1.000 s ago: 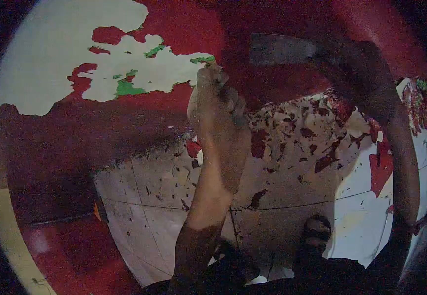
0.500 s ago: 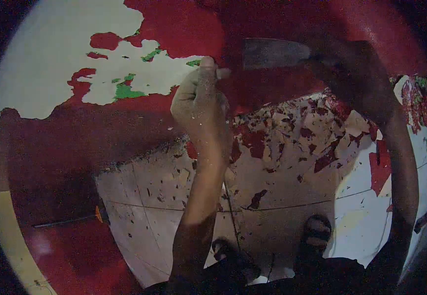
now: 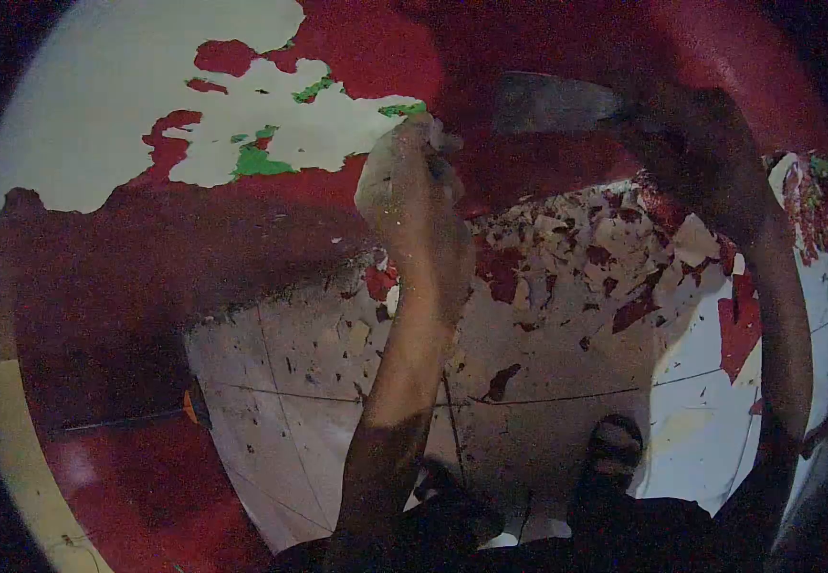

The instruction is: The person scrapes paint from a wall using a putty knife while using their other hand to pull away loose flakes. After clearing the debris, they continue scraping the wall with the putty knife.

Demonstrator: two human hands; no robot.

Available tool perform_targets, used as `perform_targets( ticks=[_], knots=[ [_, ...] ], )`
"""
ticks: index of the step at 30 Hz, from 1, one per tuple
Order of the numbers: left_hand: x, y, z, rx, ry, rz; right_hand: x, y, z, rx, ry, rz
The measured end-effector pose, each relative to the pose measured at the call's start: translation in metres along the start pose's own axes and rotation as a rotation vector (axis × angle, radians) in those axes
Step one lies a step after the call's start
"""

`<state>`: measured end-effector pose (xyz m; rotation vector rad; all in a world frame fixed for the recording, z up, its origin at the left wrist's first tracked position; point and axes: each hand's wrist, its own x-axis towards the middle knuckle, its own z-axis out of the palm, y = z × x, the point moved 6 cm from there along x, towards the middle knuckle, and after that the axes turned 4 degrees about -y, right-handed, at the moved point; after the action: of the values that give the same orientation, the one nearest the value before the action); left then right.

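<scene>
A wall with red paint has a large pale patch where the paint is off, with small green spots in it. My left hand is closed in a pinch at the patch's right edge, with a pale paint flake at its fingertips. Dust specks cover the back of this hand. My right hand, in shadow, is wrapped round the handle end of a wide-bladed scraper. The scraper's blade points left, over the red paint and apart from my left hand.
Red and pale paint chips litter the tiled floor along the wall's foot. A thin rod with an orange end lies at the left. My sandalled foot stands on the tiles. Flaking paint shows at the far right.
My left hand has shifted slightly right in the view, still pinched. The scraper in my right hand has also moved a little right. The wall patch shifts the same way.
</scene>
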<state>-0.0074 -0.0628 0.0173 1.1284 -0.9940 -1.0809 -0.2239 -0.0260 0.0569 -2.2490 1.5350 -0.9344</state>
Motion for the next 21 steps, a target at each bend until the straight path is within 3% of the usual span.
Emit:
perform_targets(
  ticks=[2, 5, 8, 11, 14, 17, 20, 21],
  knots=[
    [-0.002, -0.007, 0.001, -0.197, -0.004, -0.050, -0.005, 0.022, 0.008, 0.021, 0.069, -0.100],
    [-0.005, -0.004, 0.001, -0.049, -0.062, -0.047, -0.008, 0.029, 0.008, -0.057, 0.023, 0.026],
    [-0.004, 0.002, -0.005, 0.102, -0.060, 0.032, -0.014, 0.043, 0.009, -0.034, 0.111, -0.150],
    [0.010, 0.014, -0.020, 0.635, -0.038, 0.254, -0.013, 0.038, 0.008, -0.121, 0.125, -0.160],
    [0.005, 0.024, -0.017, 0.615, -0.090, 0.418, -0.012, 0.024, 0.004, -0.082, 0.104, -0.107],
    [-0.002, 0.038, -0.011, 0.618, -0.055, 0.547, -0.014, 0.027, 0.008, -0.282, -0.018, 0.008],
    [0.002, 0.034, -0.015, 0.587, -0.044, 0.534, -0.011, 0.025, 0.012, 0.014, -0.012, 0.048],
    [0.001, 0.034, -0.016, 0.598, -0.022, 0.530, -0.009, 0.021, 0.014, -0.061, -0.012, 0.016]
  ],
)
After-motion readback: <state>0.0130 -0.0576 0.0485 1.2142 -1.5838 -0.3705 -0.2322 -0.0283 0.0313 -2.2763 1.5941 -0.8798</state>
